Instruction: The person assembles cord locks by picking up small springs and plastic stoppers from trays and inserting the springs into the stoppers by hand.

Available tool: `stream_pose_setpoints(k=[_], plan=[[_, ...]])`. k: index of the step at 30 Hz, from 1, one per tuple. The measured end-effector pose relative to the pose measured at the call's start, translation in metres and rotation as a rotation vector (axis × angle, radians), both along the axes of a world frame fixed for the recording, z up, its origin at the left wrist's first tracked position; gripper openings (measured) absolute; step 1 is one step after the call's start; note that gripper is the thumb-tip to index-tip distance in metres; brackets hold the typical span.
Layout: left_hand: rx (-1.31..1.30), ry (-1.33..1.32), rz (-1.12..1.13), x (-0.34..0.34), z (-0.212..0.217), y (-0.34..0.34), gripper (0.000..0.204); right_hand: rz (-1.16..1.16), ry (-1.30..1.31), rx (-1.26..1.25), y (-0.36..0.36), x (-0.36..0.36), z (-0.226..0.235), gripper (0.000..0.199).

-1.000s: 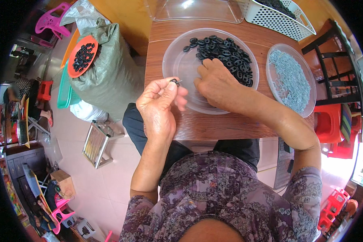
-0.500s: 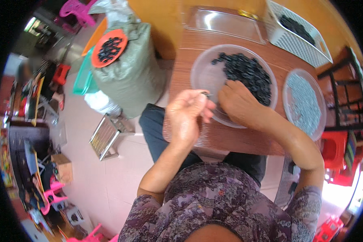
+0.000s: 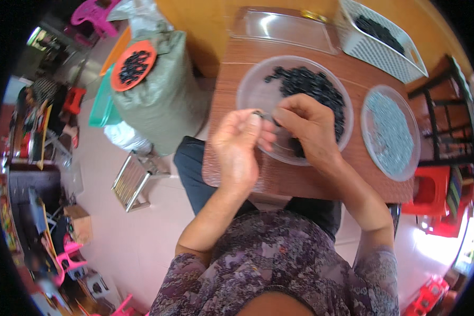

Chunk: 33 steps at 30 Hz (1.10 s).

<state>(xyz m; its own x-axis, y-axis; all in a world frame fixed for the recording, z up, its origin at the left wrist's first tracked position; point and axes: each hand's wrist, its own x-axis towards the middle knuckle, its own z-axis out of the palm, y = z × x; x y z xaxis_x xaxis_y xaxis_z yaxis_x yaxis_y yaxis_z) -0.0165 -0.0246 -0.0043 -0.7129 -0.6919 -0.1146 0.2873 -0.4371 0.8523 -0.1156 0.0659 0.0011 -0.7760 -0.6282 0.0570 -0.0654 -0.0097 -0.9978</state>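
My left hand (image 3: 239, 146) and my right hand (image 3: 306, 126) meet over the near rim of a clear round bowl (image 3: 253, 89) on the wooden table (image 3: 300, 181). Between the fingertips of both hands is a small black ring (image 3: 259, 114); my left thumb and forefinger pinch it and my right fingers touch it with what looks like a thin metal piece. A heap of black rings (image 3: 313, 89) fills the bowl's far side. To the right lies a second clear bowl (image 3: 389, 131) full of small grey metal parts.
A white slotted basket (image 3: 376, 45) with black parts and a clear tray (image 3: 284, 29) stand at the table's back. Left of the table a grey-green sack (image 3: 163, 100) carries an orange dish of black rings (image 3: 133, 66). Red stools (image 3: 429, 192) stand on the right.
My hands have come together at the bowl's near rim, the right hand leaving the heap of rings. My head has shifted, so the table sits further right in view.
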Motion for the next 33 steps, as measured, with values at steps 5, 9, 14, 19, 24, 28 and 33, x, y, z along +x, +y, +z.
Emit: stream_pose_setpoints(k=[5,9,14,19,24,28,33], plan=[[0.001,0.015,0.025,-0.004,0.002,0.001,0.011,0.079,-0.200,-0.117,0.012,0.003,0.001,0.013],[0.002,0.035,0.019,-0.003,0.006,0.003,0.011,0.106,-0.218,-0.076,0.015,0.004,0.003,0.016],[-0.025,0.050,0.041,-0.001,0.010,0.008,0.010,0.070,-0.093,-0.099,0.017,0.011,0.001,0.017],[-0.044,0.057,0.037,0.005,0.015,0.011,0.011,0.074,0.168,-0.168,0.021,0.017,0.002,0.016],[-0.032,0.054,0.006,0.009,0.018,0.016,0.011,0.039,0.046,-0.229,0.030,0.026,0.003,0.016],[-0.037,0.097,0.007,0.016,0.020,0.018,0.012,-0.054,0.492,-0.237,0.030,0.030,0.001,0.021],[-0.056,0.113,0.016,0.026,0.021,0.019,0.012,-0.068,0.905,-0.149,0.037,0.040,0.000,0.018]])
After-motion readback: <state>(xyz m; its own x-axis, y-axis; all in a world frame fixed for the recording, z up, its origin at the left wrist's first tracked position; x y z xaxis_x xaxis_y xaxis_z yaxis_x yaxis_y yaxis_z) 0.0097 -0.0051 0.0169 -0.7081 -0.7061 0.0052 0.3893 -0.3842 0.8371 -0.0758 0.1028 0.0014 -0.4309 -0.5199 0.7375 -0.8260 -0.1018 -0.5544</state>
